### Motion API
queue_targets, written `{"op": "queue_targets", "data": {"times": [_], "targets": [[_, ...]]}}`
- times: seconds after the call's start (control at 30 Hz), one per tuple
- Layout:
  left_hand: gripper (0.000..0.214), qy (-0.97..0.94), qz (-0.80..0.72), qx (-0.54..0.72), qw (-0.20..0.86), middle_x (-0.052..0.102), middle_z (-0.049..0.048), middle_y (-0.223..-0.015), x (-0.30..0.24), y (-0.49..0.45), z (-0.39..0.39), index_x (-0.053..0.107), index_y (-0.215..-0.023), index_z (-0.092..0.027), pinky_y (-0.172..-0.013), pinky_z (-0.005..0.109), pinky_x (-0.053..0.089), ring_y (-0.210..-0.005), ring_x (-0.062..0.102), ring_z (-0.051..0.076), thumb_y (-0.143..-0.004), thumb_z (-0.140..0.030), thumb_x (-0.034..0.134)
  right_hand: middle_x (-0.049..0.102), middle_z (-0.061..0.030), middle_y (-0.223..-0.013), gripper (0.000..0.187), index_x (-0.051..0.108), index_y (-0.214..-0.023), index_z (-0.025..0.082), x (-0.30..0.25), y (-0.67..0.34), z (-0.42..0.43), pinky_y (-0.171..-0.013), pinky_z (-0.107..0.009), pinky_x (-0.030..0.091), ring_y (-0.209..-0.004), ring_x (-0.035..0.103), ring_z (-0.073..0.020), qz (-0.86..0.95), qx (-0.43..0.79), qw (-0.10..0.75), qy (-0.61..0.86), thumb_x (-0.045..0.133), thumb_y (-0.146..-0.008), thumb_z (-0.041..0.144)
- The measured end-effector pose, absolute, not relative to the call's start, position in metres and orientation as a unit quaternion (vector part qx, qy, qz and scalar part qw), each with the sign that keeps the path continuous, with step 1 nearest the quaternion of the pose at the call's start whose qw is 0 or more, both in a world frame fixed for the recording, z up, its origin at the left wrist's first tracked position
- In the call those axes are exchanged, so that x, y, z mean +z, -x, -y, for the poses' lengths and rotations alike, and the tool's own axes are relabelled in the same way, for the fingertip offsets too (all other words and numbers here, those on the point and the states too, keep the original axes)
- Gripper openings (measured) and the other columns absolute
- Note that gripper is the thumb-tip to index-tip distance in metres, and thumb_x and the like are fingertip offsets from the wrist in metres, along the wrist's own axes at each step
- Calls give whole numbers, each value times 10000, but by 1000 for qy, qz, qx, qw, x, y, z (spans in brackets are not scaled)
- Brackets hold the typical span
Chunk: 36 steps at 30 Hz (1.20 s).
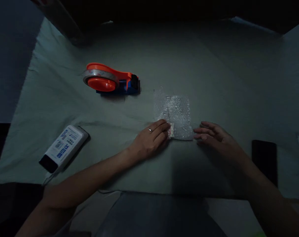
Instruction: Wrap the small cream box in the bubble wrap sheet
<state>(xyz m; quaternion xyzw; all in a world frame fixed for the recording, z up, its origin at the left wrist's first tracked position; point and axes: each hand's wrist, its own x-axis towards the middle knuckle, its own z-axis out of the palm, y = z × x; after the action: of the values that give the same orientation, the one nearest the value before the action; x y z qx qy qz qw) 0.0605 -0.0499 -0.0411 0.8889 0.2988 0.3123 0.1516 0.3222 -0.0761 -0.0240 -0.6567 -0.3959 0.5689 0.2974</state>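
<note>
A sheet of clear bubble wrap (179, 110) lies on the cloth in front of me. My left hand (153, 138), with a ring on one finger, presses its lower left part, fingers close together. Right at those fingertips sits a small pale piece with some pink (172, 130), partly covered by the hand; its kind is too unclear to tell. My right hand (215, 135) is beside the right edge of the wrap, fingers stretched and somewhat apart. Whether its fingertips touch the wrap's edge I cannot tell.
An orange and blue tape dispenser (110, 79) with a tape roll stands at the upper left. A white printed box-like device (67, 146) with a cable lies at the left. A black phone (264, 161) rests right of my right hand. Pale green cloth (213, 72) covers the table.
</note>
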Motion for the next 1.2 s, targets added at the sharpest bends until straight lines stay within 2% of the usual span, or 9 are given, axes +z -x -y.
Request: {"op": "queue_targets", "data": {"times": [0.1,0.23,0.37,0.47,0.67,0.8,0.9,1.03,1.2], "targets": [[143,-888,-296,309,166,650,168,-1098,-40,-61,49,547,-1007,-108,-988,416,502,-1173,554,228,-867,-117,521,700,-66,-800,492,497,-1174,184,-22,-312,71,-611,-337,566,-666,687,-197,369,619,247,647,661,-768,408],[156,-893,-293,303,157,642,167,-1106,-40,-60,49,539,-1025,-115,-976,423,507,-1162,557,230,-871,-122,510,660,1,-682,536,475,-1154,183,-27,-292,62,-587,-300,541,-618,664,-169,335,626,279,646,684,-724,426],[148,-897,-287,303,141,628,162,-1108,-43,-60,49,533,-1005,-114,-977,427,501,-1151,551,244,-858,-126,526,553,49,-583,308,557,-828,184,-24,-278,57,-494,-244,447,-491,526,-96,379,618,274,632,697,-672,410],[137,-900,-291,293,141,615,163,-1110,-44,-60,48,534,-986,-122,-1003,478,463,-1168,530,269,-850,-139,521,474,61,-532,227,521,-634,190,-18,-270,55,-479,-222,378,-490,449,-79,435,574,264,642,666,-685,357],[110,-902,-273,296,157,603,160,-1063,-42,-61,41,517,-951,-135,-970,471,482,-1105,547,254,-843,-149,496,591,35,-632,227,570,-726,188,-20,-258,50,-514,-225,393,-547,512,-99,349,600,324,643,709,-612,325],[93,-904,-264,298,154,591,156,-1031,-41,-62,39,511,-916,-130,-941,442,503,-1049,557,247,-823,-139,511,575,40,-594,176,603,-720,172,-24,-252,49,-502,-219,386,-522,501,-89,283,637,351,625,685,-640,304],[70,-907,-257,292,161,586,161,-1009,-38,-62,37,511,-891,-121,-921,428,512,-1039,552,245,-823,-126,497,519,57,-514,168,561,-628,179,-22,-246,49,-440,-199,352,-457,453,-69,280,638,369,615,672,-660,302],[55,-909,-257,287,157,594,147,-993,-34,-63,37,515,-876,-124,-888,412,535,-1034,562,236,-853,-137,467,466,74,-398,204,509,-578,196,-17,-237,45,-333,-196,288,-329,393,-66,303,641,354,611,642,-685,307],[64,-911,-247,296,146,606,143,-1005,-37,-62,37,535,-866,-109,-940,402,520,-1049,575,230,-866,-138,478,515,49,-400,247,505,-566,186,-9,-232,35,-324,-199,328,-311,455,-81,331,669,314,586,630,-716,337]]}}
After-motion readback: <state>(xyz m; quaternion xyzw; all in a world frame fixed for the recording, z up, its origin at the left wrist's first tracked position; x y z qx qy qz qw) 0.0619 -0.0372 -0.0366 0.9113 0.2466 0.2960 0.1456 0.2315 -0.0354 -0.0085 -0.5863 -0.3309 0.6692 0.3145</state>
